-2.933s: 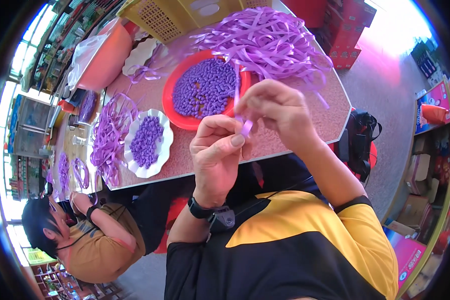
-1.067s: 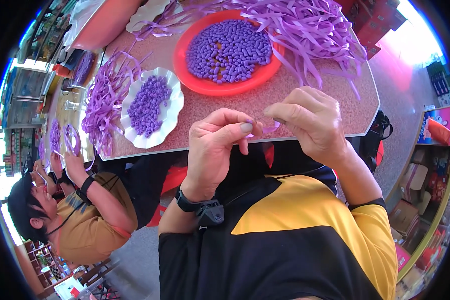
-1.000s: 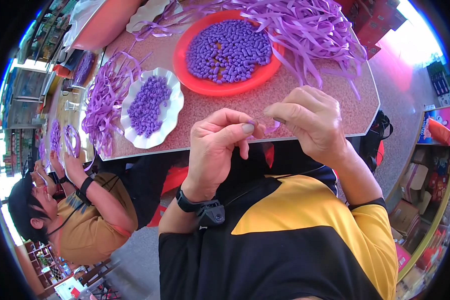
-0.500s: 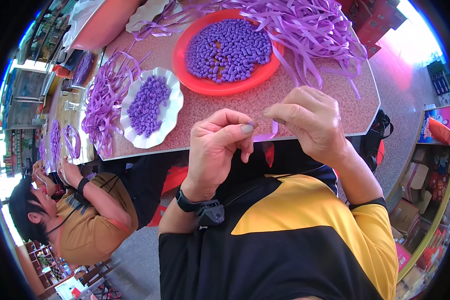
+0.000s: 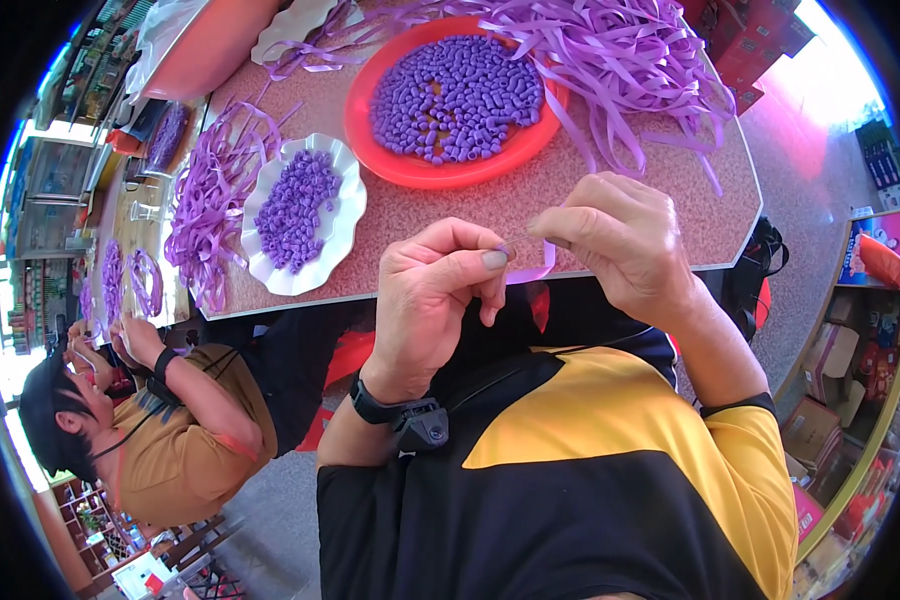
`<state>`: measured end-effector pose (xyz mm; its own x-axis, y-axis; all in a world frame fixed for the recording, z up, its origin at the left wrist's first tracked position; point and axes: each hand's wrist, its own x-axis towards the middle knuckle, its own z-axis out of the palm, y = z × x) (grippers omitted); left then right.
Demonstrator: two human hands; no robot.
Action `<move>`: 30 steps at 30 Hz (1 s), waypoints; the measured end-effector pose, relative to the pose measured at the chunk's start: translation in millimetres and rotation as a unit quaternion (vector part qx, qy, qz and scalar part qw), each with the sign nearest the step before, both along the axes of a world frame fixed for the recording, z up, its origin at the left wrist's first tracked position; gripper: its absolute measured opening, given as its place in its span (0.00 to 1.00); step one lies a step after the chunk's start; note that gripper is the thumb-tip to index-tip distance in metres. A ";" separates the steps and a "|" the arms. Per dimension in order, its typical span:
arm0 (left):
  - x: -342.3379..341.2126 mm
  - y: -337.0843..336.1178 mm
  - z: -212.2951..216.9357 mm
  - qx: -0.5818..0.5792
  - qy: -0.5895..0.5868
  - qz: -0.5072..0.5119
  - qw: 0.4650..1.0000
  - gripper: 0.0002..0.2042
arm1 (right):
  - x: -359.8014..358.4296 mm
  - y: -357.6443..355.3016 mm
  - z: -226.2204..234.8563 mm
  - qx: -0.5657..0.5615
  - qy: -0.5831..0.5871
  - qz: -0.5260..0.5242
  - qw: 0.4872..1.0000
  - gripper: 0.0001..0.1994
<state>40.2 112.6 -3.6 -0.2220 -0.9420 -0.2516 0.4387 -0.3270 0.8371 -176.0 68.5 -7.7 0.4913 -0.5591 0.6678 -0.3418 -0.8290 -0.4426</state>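
At the near edge of the table, my left hand point(image 5: 432, 290) pinches a purple ribbon point(image 5: 536, 274) between thumb and index finger. A short length of it hangs out past the fingertips. A small dark purple bit shows at the tip of the left thumb; whether it is a bead or the ribbon's end I cannot tell. My right hand point(image 5: 620, 240) is closed in a pinch just to the right. A faint thin line seems to run between the two pinches, too fine to name. Beyond the hands, a red plate point(image 5: 450, 180) holds loose purple beads point(image 5: 450, 95).
Left of my hands a white scalloped plate point(image 5: 344, 225) holds more purple beads. Purple ribbons lie in piles point(image 5: 225, 190) beside it and at the far right point(image 5: 635, 70). Another person point(image 5: 185, 430) works at the left with ribbons. Shelves with boxes point(image 5: 825, 400) stand at the right.
Both hands stay almost in place. The purple bit at my left fingertips shows less, and a thin line is now faintly visible between the hands.
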 end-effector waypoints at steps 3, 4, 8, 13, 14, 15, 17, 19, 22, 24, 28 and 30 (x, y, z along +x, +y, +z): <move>0.0 0.4 0.5 -0.001 -0.003 -0.001 1.000 0.04 | -0.5 -0.1 -0.5 0.011 0.008 0.001 1.000 0.10; -0.2 0.5 0.8 -0.002 -0.003 0.000 1.000 0.04 | -0.4 -0.2 0.1 0.012 0.005 0.004 1.000 0.10; -0.5 1.6 0.9 -0.002 -0.005 0.006 1.000 0.03 | -0.8 -1.6 1.9 0.019 0.006 0.009 1.000 0.10; -0.6 1.4 1.3 0.008 -0.045 -0.001 0.999 0.03 | -4.0 -1.1 -0.1 0.000 0.028 -0.004 1.000 0.10; -1.3 1.2 0.8 0.010 -0.052 0.001 0.999 0.04 | -4.2 -0.3 -0.1 -0.007 0.033 -0.009 0.999 0.11; -2.5 0.3 1.3 0.010 -0.052 -0.001 0.999 0.04 | -4.5 0.5 -0.4 -0.007 0.033 -0.010 0.999 0.11; -4.9 -1.6 3.0 0.017 -0.088 0.010 0.996 0.03 | -5.1 2.7 -1.2 -0.013 0.048 -0.024 0.998 0.11; -5.1 -2.2 2.8 0.003 -0.104 0.015 0.994 0.03 | -5.8 4.4 0.8 -0.004 0.050 -0.020 0.999 0.11; -5.2 -2.8 3.7 -0.008 -0.114 0.034 0.993 0.02 | -8.3 3.4 4.9 -0.010 0.058 -0.058 0.997 0.12; -4.1 -2.7 3.1 -0.007 -0.109 0.047 0.993 0.02 | -12.6 2.2 7.9 -0.025 0.063 -0.101 0.993 0.13; -4.1 -1.4 -0.5 0.006 -0.103 0.042 0.994 0.02 | -17.9 3.0 10.9 -0.031 0.156 -0.105 0.982 0.09; -5.5 -0.8 -0.9 0.010 -0.116 0.035 0.993 0.02 | -11.4 4.6 11.6 -0.045 0.161 -0.099 0.981 0.10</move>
